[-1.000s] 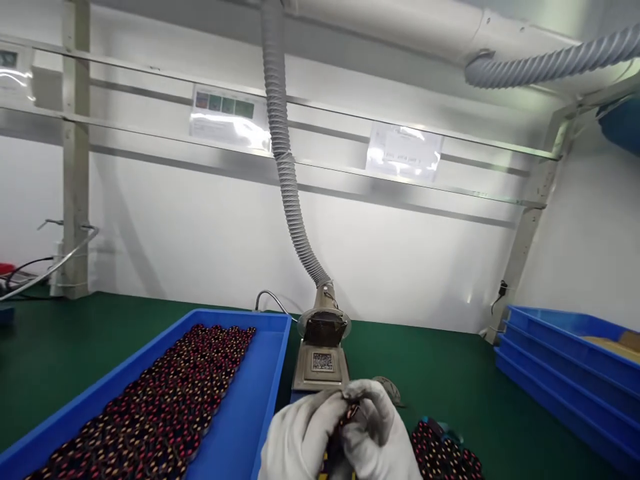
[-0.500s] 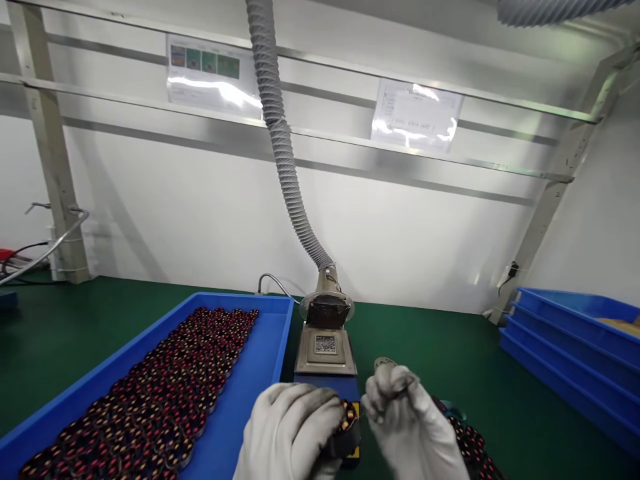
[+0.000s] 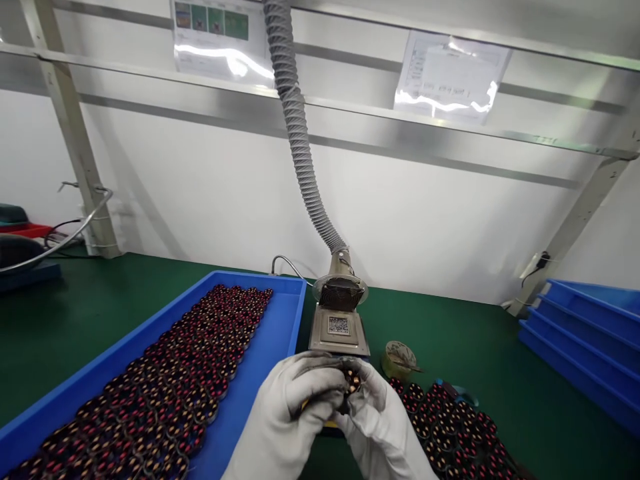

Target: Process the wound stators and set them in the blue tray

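Both my gloved hands meet low in the middle, in front of a metal heating plate. My left hand (image 3: pixel 295 407) is wrapped round a small round black part with copper-coloured segments (image 3: pixel 353 381), which looks like a motor stator. From the other side, the fingers of my right hand (image 3: pixel 373 410) close on the same stator. Most of it is hidden by the gloves. To the right of my right hand lies a pile of similar stators (image 3: pixel 455 430) with red and gold spots. Behind that pile stands a small round tub (image 3: pixel 399 360) with a thin tool across it.
A long blue tray (image 3: pixel 287 320) on the left holds many stators in rows. The metal plate (image 3: pixel 339 328) bears a patterned square, with an extraction hose (image 3: pixel 297 133) above it. Stacked blue trays (image 3: pixel 580 340) stand at the right on the green table (image 3: pixel 470 333).
My right hand has come down and left from beside the tub and now grips the stator with my left hand. The tub shows fully now. The camera has tilted down somewhat.
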`<act>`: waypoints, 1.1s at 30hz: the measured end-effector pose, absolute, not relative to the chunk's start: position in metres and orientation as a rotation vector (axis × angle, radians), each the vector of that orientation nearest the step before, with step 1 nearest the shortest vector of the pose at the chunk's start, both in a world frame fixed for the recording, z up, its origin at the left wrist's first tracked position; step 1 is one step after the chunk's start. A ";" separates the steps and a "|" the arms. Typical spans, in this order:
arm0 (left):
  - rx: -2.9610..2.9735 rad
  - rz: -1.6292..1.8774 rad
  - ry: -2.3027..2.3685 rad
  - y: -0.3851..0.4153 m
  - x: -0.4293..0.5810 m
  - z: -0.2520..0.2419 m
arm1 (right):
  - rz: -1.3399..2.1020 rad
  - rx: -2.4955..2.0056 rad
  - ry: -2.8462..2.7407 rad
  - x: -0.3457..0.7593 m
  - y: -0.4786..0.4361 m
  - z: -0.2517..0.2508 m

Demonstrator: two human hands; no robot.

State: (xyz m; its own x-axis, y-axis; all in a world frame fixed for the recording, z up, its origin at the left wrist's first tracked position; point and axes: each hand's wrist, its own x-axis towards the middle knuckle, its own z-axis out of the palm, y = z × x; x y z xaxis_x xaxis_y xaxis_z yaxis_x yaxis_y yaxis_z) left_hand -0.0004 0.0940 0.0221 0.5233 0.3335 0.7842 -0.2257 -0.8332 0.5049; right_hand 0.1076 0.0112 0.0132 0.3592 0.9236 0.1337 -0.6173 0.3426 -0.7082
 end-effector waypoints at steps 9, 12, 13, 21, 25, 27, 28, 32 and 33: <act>1.983 1.039 0.356 0.089 -0.008 0.027 | 1.306 -0.503 -0.551 0.113 -0.003 0.020; 2.124 0.995 0.230 0.086 -0.004 0.026 | 1.284 -0.546 -0.547 0.112 -0.004 0.023; 2.114 1.029 0.185 0.086 -0.001 0.026 | 1.273 -0.559 -0.545 0.111 -0.003 0.024; 1.397 1.206 0.261 0.089 0.005 0.023 | 1.233 -0.658 -0.561 0.107 0.004 0.020; 1.404 1.165 0.410 0.088 -0.001 0.031 | 1.215 -0.626 -0.557 0.107 0.004 0.017; 1.544 1.039 0.338 0.085 0.001 0.035 | 1.192 -0.615 -0.533 0.105 0.004 0.019; 1.564 1.011 0.293 0.083 0.003 0.035 | 1.183 -0.604 -0.520 0.104 0.004 0.019; 1.453 1.139 0.344 0.081 0.006 0.031 | 1.251 -0.515 -0.507 0.104 0.002 0.018; 1.416 1.181 0.403 0.082 0.004 0.030 | 1.282 -0.491 -0.512 0.105 0.001 0.017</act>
